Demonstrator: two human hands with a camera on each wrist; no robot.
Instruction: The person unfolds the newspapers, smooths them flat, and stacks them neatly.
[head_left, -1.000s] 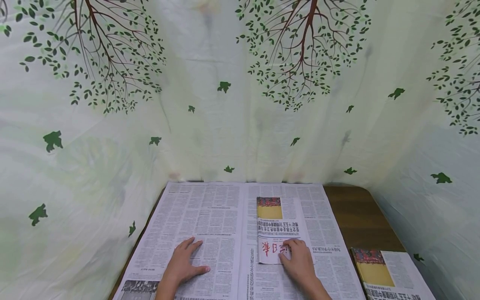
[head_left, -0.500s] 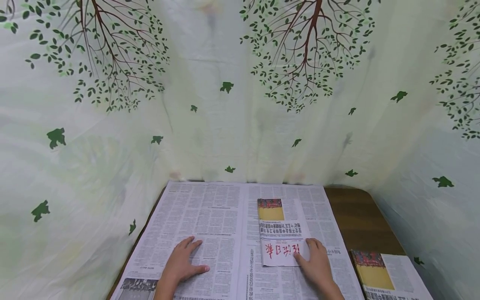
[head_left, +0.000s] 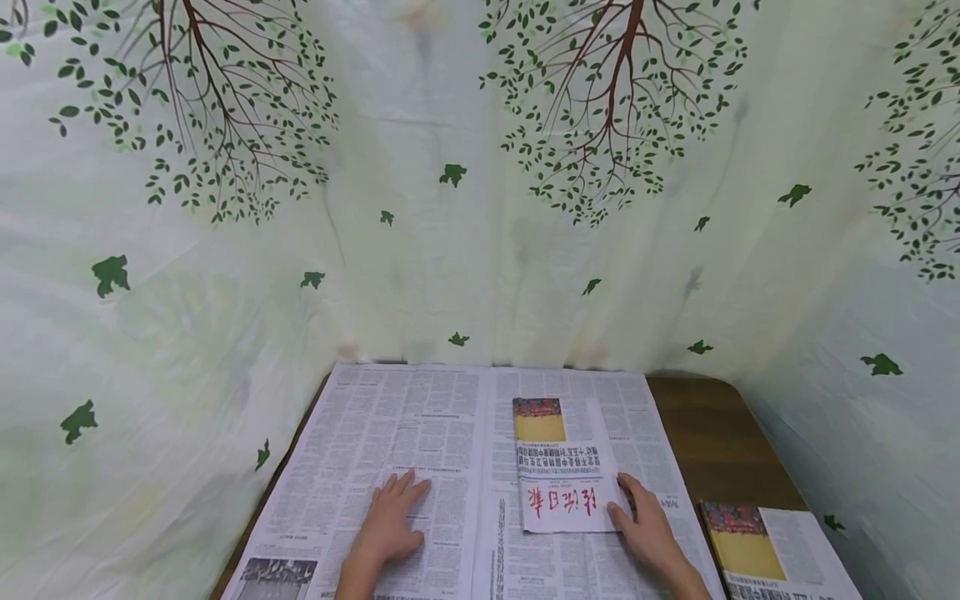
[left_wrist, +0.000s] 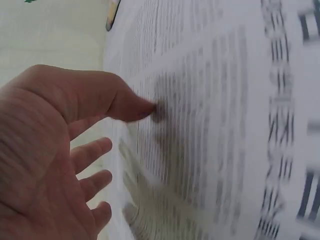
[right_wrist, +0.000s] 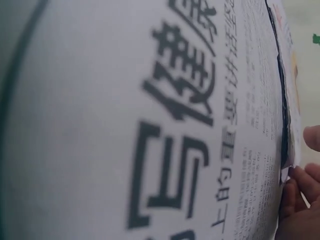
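Note:
A folded newspaper with a red masthead and a yellow picture lies on a large spread newspaper sheet. My right hand is at its lower right edge, thumb and forefinger apart. In the right wrist view, fingertips of that hand meet the folded newspaper's edge, while the thumb stands off. On the sheet's left half, my left hand is over the print with fingers spread. In the left wrist view, its thumb points down close to the paper and the other fingers are loosely bent.
A second folded newspaper with the same yellow picture lies at the table's right front. Brown tabletop shows along the right side. A pale curtain printed with trees and leaves surrounds the table.
My right hand has slid off the folded newspaper's masthead to its right edge. The folded newspaper has hardly shifted. My left hand has moved a little to the right.

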